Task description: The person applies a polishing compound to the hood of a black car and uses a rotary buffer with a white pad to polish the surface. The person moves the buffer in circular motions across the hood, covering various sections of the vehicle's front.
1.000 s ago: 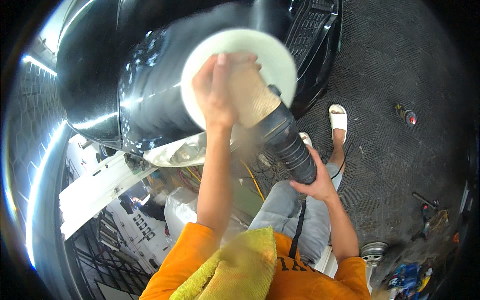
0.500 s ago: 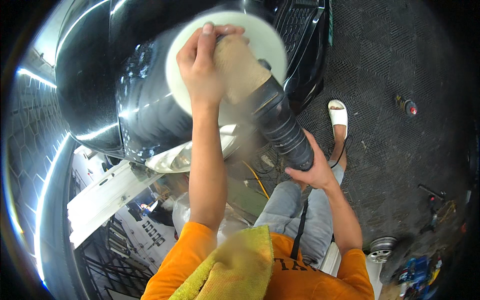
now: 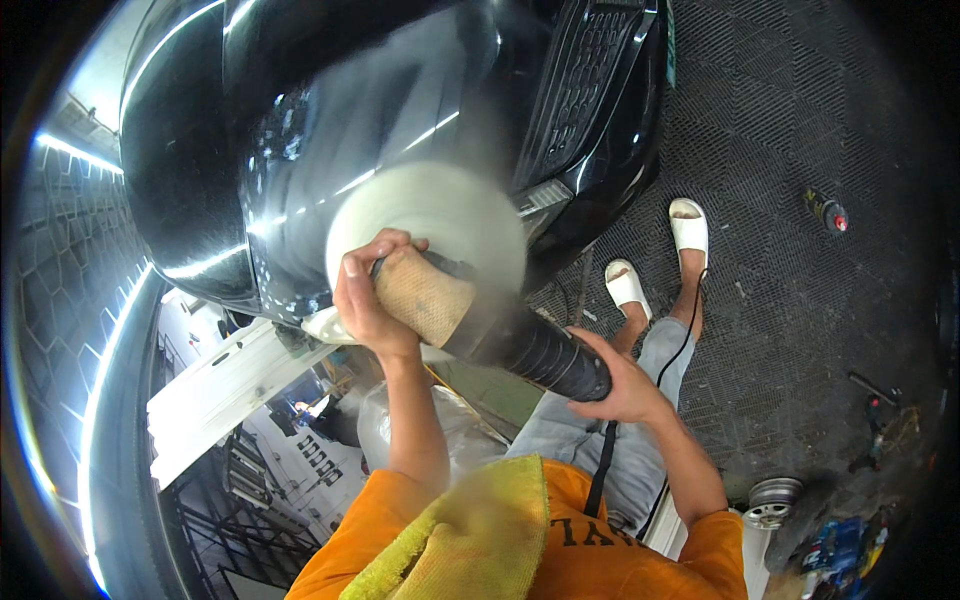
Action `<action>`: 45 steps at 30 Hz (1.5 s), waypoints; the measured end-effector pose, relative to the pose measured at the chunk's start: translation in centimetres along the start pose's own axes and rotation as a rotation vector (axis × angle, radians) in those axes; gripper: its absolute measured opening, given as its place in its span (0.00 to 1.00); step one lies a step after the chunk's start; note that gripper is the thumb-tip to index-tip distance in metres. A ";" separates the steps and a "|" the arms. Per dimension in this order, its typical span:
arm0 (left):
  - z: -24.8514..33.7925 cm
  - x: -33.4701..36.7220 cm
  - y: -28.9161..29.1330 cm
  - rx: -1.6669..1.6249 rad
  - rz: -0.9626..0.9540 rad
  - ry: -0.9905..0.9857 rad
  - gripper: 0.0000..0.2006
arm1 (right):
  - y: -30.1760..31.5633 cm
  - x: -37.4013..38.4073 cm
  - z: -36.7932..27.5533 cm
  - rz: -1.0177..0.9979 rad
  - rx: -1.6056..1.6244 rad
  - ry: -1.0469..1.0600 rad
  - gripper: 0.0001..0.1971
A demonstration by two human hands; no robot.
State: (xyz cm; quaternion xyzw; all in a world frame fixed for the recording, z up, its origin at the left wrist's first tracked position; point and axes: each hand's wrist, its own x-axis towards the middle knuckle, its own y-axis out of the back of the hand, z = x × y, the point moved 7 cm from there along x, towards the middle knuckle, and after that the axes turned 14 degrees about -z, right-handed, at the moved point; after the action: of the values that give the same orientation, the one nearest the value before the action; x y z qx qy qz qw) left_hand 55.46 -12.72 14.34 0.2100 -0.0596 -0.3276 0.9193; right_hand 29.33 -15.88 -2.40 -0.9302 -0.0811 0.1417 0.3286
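Observation:
I hold a polishing machine (image 3: 428, 296) in both hands over the front corner of a glossy black car (image 3: 330, 170). Its head is tan and its long body black. The round white pad (image 3: 440, 200) is blurred and seems to be spinning against the bodywork. My left hand (image 3: 368, 305) is closed over the tan head from its left side. Wrapped around the rear end of the black body is my right hand (image 3: 625, 385). A dark cord (image 3: 668, 360) hangs by my leg. The headlight (image 3: 325, 325) is mostly hidden behind my left hand and the machine.
The car's grille (image 3: 590, 90) lies right of the pad. My feet, in white slides (image 3: 688, 225), stand on dark ribbed floor mats. Farther right lie a can (image 3: 828, 212), a wheel rim (image 3: 772, 502) and loose tools. A long white panel (image 3: 215, 395) is at left; a yellow towel (image 3: 460, 540) hangs over my front.
The polishing machine has come back toward me and slightly left, with both hands still on it. More hood now shows beyond the pad. My second foot has come into view.

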 end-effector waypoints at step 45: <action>1.8 10.3 -15.1 -0.066 0.026 0.010 0.23 | 16.7 -3.9 -6.2 0.156 -0.218 0.017 0.49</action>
State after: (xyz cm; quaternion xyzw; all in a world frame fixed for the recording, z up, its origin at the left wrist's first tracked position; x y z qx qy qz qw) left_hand 54.27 -30.32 9.24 0.1806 -0.0467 -0.3164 0.9301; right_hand 28.60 -33.40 -7.59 -0.9651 -0.0208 0.1492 0.2144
